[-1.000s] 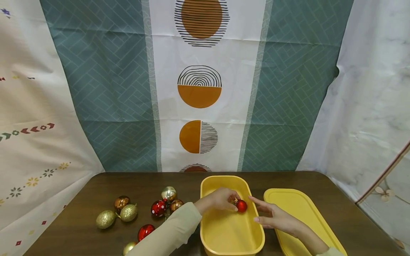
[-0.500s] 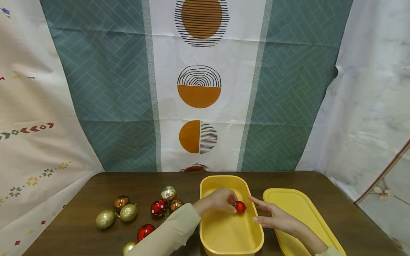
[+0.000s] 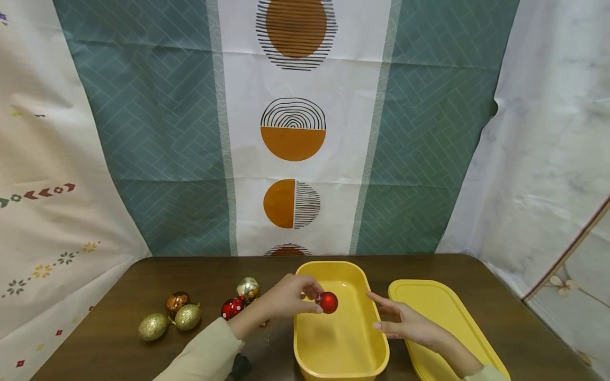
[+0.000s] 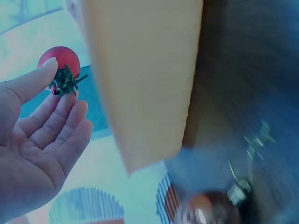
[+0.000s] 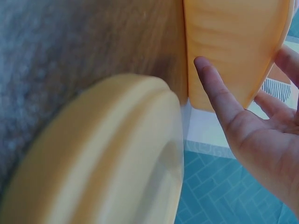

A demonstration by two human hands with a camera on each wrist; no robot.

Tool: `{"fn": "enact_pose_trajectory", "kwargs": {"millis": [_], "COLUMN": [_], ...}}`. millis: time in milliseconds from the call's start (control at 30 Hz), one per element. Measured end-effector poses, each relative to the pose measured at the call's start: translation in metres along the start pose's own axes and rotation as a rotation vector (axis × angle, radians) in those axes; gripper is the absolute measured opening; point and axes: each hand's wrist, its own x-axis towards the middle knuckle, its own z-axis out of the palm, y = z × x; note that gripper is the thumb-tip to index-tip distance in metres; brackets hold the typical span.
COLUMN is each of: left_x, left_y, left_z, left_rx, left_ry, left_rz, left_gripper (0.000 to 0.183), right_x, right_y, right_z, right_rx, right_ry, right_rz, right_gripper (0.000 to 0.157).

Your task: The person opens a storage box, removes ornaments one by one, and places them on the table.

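Observation:
My left hand [image 3: 293, 297] pinches a red Christmas bauble [image 3: 328, 302] by its top, above the left side of the yellow box [image 3: 341, 372]. In the left wrist view the bauble [image 4: 61, 60] sits between thumb and fingertips, with green tinsel and a small cluster around its cap. The box wall [image 4: 145, 84] stands beside that hand. My right hand [image 3: 405, 323] is at the box's right rim, fingers extended. In the right wrist view its thumb [image 5: 210, 79] lies against the outside of the box [image 5: 233, 42], while other fingers reach the rim.
A yellow lid [image 3: 438, 312] lies on the dark table to the right of the box. On the left are gold glittery ornaments [image 3: 153, 327], a copper bauble [image 3: 177, 303], a dotted red bauble [image 3: 232, 308] and a shiny gold bauble [image 3: 248, 288]. My left sleeve covers part of the table.
My left hand has lifted the red bauble from inside the box and carried it left toward the left rim. The right hand has stayed at the right rim.

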Motion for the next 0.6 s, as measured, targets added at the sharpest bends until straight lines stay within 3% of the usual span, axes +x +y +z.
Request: {"fn": "enact_pose_trajectory", "kwargs": {"millis": [267,433,600], "left_x": [-0.07,-0.11,-0.142], "left_y": [-0.004,-0.01,-0.021], "left_z": [-0.026,-0.036,-0.04], "left_rx": [-0.05,-0.022,-0.026], "left_ry": [0.074,0.118,0.105], "left_rz": [-0.025,-0.057,-0.111], "left_gripper": [0.027,0.031,0.034], "right_x": [-0.002,-0.001,-0.001], "right_y": [0.001,0.0,-0.001], "right_z": [0.001,0.001,0.0], "right_rx": [-0.035,-0.031,-0.028], "right_ry": [0.011,0.011,0.006], "right_rz": [0.005,0.005,0.009], "right_gripper": [0.067,0.067,0.067]}}
